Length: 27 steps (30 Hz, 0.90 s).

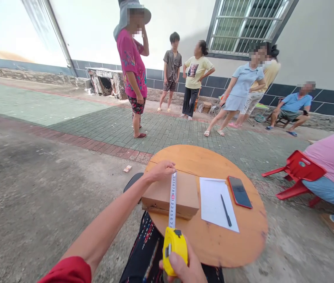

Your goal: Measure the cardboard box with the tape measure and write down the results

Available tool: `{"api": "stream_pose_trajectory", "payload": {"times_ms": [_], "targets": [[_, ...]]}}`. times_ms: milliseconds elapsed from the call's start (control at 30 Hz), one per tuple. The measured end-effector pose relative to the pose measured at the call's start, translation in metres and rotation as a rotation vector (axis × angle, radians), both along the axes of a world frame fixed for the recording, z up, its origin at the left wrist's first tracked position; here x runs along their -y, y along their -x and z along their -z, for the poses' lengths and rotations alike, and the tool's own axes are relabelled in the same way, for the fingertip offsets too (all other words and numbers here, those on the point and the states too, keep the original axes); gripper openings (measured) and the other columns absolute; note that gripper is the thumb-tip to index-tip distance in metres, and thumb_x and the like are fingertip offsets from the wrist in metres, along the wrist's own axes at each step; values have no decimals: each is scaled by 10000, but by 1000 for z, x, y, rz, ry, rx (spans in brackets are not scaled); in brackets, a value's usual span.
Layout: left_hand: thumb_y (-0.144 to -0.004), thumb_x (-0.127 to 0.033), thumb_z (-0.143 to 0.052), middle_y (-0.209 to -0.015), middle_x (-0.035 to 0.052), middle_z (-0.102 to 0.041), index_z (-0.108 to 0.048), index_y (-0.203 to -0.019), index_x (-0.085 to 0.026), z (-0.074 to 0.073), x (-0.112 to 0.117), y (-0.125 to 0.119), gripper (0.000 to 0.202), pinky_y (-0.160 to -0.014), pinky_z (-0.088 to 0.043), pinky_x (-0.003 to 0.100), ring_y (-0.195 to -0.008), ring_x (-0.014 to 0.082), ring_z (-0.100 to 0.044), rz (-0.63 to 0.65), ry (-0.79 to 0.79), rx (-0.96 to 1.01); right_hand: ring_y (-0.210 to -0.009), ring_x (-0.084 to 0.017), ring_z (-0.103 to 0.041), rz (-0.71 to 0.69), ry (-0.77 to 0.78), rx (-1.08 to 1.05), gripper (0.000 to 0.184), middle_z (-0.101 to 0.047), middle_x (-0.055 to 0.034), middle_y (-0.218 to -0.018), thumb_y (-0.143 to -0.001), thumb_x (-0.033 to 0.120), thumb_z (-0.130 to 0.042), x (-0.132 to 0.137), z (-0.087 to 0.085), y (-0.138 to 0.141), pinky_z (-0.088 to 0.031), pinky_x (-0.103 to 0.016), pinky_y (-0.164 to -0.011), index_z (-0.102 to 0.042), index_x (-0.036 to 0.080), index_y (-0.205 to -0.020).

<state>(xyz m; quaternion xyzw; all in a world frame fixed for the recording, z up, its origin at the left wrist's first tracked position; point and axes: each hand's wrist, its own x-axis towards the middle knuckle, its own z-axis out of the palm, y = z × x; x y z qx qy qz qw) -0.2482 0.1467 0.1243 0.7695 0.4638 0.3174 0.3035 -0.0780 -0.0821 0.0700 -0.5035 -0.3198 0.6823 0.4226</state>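
Observation:
A brown cardboard box (186, 188) lies flat on the round wooden table (214, 247). Across its top runs the pulled-out blade of a yellow tape measure (174, 245), its markings facing up. At the box's far edge, my left hand (162, 171) pinches the end of the blade with its fingers closed. Nearer to me, my right hand (187, 267) grips the yellow case, thumb on its side. The blade spans the box from far to near edge and continues past it down to the case.
To the box's right lie a white paper (214, 196), a black pen (226, 210) and a red-edged phone (240, 192). A red plastic chair (305, 173) with a seated person stands at the right. Several people stand or sit along the wall behind the table.

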Motion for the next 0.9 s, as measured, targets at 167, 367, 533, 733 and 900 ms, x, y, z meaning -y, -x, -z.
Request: {"api": "stream_pose_trajectory", "payload": {"times_ms": [167,367,533,733,900], "targets": [[-877,-304,-511,-1305,121,-583,-711,-871,-180,-17,60,-10,235,-1077,-355,411,-1266,244,-495,-89,-62,36,-856,-260,-671,-71,-144,157,916,-696,-108,-1026,-564,689,-774,-8,-13,-25,-509,-346,-779,-549,157,-1275],[-870,-311,-563,-1386,99,-545,-737,-962,-230,-9,133,-9,213,-1069,-399,426,-1303,258,-471,-112,-75,65,-1079,-289,-617,-85,-268,238,828,-657,-108,-1231,-608,551,-796,-21,-40,-32,-502,-323,-873,-545,190,-1310],[-860,-391,-540,-1292,73,-616,-735,-961,-250,25,164,14,260,-1062,-428,424,-1220,251,-552,-464,-40,259,-1252,-297,-519,-256,-380,424,771,-568,-81,-1383,-663,333,-787,-56,-62,-43,-423,-392,-1031,-509,235,-1375],[-849,-376,-517,-1122,61,-667,-724,-886,-252,67,194,33,244,-983,-495,399,-1088,237,-620,-775,-138,329,-1220,-286,-528,-464,-706,861,785,-567,-77,-1373,-669,246,-737,-129,-75,-38,-361,-444,-1066,-483,260,-1411],[-840,-371,-528,-1145,82,-625,-699,-993,-242,83,190,36,263,-969,-500,420,-1093,251,-601,-850,-153,321,-1260,-312,-495,-666,-844,1116,792,-548,-109,-1401,-656,255,-712,-183,-76,-14,-352,-450,-1063,-481,201,-1412]]}}
